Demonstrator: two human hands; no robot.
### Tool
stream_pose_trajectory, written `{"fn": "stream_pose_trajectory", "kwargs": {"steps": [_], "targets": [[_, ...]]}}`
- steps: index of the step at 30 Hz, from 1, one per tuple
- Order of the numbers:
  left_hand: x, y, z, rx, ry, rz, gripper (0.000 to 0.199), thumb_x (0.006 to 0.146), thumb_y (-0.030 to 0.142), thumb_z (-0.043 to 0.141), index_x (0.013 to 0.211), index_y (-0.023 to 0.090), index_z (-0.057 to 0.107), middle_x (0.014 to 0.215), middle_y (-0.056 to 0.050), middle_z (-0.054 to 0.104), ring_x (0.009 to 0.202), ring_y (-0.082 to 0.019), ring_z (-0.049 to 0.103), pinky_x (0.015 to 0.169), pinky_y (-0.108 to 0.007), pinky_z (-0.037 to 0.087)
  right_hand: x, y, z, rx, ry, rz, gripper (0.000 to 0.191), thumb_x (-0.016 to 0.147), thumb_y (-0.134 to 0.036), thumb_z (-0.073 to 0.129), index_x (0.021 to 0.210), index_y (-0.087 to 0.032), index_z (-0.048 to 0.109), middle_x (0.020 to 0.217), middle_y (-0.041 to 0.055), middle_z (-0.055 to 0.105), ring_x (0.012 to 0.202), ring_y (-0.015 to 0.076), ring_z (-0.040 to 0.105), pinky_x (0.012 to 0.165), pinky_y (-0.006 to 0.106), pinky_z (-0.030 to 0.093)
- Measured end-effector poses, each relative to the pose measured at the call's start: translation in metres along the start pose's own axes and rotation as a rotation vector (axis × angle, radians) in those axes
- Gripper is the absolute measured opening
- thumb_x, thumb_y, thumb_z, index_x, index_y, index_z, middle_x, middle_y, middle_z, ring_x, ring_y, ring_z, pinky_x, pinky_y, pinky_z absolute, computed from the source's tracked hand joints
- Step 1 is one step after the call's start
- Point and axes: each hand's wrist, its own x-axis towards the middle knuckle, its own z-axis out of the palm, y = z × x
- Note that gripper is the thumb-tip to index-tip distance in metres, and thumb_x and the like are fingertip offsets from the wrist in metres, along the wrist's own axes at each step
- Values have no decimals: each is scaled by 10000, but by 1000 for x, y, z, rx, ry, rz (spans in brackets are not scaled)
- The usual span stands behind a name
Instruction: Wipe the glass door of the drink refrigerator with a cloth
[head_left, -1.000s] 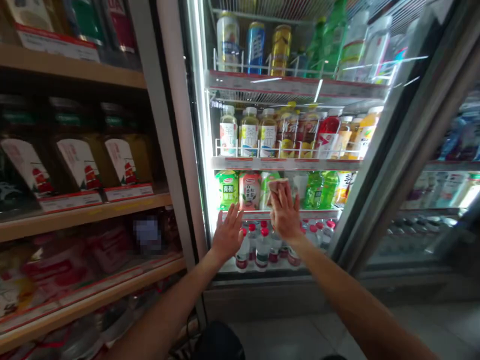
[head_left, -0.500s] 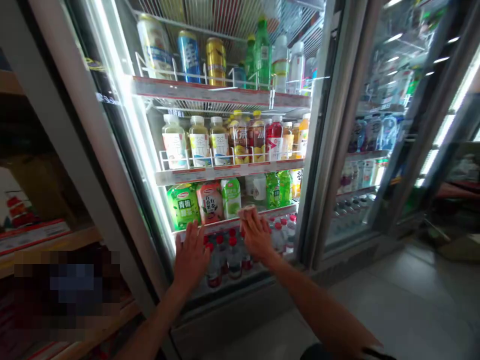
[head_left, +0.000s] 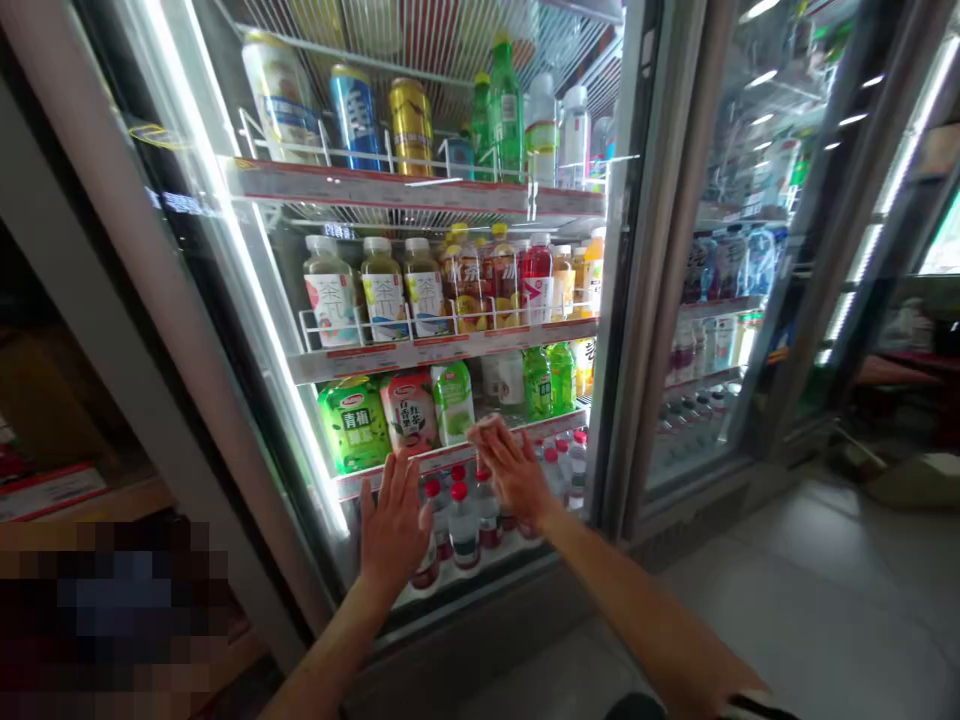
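My right hand (head_left: pixel 519 482) lies against the glass door of a lit drinks cooler. Under its fingertips is a small crumpled pinkish-white cloth or tissue (head_left: pixel 486 430); which of the two I cannot tell. Flat on the same glass, to the left, is my left hand (head_left: pixel 395 535), fingers stretched upward and nothing in it. Behind the glass, near both hands, stand a green drink carton (head_left: pixel 354 428), a red one (head_left: pixel 409 412) and a green-and-white one (head_left: pixel 452 402). Red-capped water bottles (head_left: pixel 463 525) fill the bottom level, partly hidden by my hands.
Cans (head_left: pixel 411 125) and green bottles (head_left: pixel 506 110) stand on the top shelf, tea and juice bottles (head_left: pixel 385 290) below them. A metal door frame (head_left: pixel 637 270) rises at the right, beside another cooler (head_left: pixel 712 330). Wooden shelving (head_left: pixel 82 512) is at the left; grey tiled floor (head_left: pixel 742 570) lies lower right.
The view has shifted slightly, so the cooler appears further left. My left hand has slid a little to the right across the glass. My right hand stays at nearly the same spot.
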Motion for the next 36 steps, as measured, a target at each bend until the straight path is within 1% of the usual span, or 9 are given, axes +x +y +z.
{"fn": "stream_pose_trajectory", "kwargs": {"steps": [5, 7, 9, 14, 20, 26, 28, 32, 36], "targets": [[0, -2, 1, -21, -27, -14, 656, 848, 238, 450, 1449, 143, 202, 1423, -159, 397, 1366, -255, 293, 1145, -494, 93, -5, 67, -4, -78, 146, 377, 599, 846, -146, 403, 1434, -196, 302, 1512, 128, 267, 1421, 254, 156, 1104, 537, 188], [-1, -2, 2, -17, -15, -20, 684, 850, 230, 446, 1461, 155, 149, 1430, -158, 387, 1367, -253, 290, 1143, -495, 104, -2, 72, -5, -73, 208, 471, 592, 863, -142, 374, 1445, -175, 271, 1527, 149, 212, 1426, 264, 128, 1078, 526, 251], [-1, 0, 2, -8, -11, -22, 706, 851, 219, 442, 1468, 159, 105, 1440, -163, 368, 1372, -261, 276, 1137, -509, 119, -1, 57, -5, -48, 215, 438, 604, 864, -143, 373, 1454, -151, 244, 1533, 155, 188, 1431, 275, 78, 1075, 509, 272], [1, 2, 0, 10, 8, 5, 736, 849, 212, 441, 1471, 157, 52, 1448, -176, 348, 1379, -275, 253, 1127, -538, 139, -14, 32, -8, -14, -28, 135, 608, 864, -178, 400, 1453, -230, 262, 1485, 73, 343, 1420, 250, 161, 1130, 495, 172], [14, -4, -11, 3, 43, -9, 753, 858, 227, 456, 1472, 179, 22, 1480, -167, 291, 1399, -264, 202, 1130, -534, 145, -17, 87, -13, -119, 239, 621, 577, 896, -201, 334, 1459, -128, 230, 1503, 188, 252, 1393, 294, 228, 1025, 510, 330], [30, 0, -9, -37, 55, -56, 740, 864, 259, 458, 1472, 190, 41, 1499, -160, 244, 1401, -277, 194, 1125, -551, 139, -9, 42, -12, 14, 27, 191, 583, 856, -159, 381, 1434, -184, 309, 1496, 96, 314, 1426, 256, 125, 1103, 485, 247], [31, 0, -8, -42, 61, -77, 742, 861, 262, 461, 1472, 180, 48, 1497, -167, 243, 1398, -287, 198, 1125, -560, 128, -7, 49, -14, -5, 21, 236, 553, 866, -164, 377, 1417, -206, 344, 1478, 95, 351, 1418, 247, 165, 1115, 510, 196], [29, -4, -7, -25, 35, -75, 749, 863, 244, 449, 1471, 186, 16, 1498, -160, 241, 1395, -284, 208, 1127, -557, 123, 11, 90, -20, -45, 210, 583, 548, 896, -199, 327, 1442, -158, 284, 1503, 161, 271, 1410, 275, 188, 1068, 537, 264], [27, -5, -6, -6, 45, -69, 762, 863, 235, 456, 1470, 194, -1, 1497, -160, 244, 1397, -279, 200, 1124, -552, 145, 29, 82, -27, -9, 159, 376, 580, 875, -176, 346, 1449, -133, 272, 1532, 133, 207, 1431, 257, 97, 1087, 462, 284]]}}
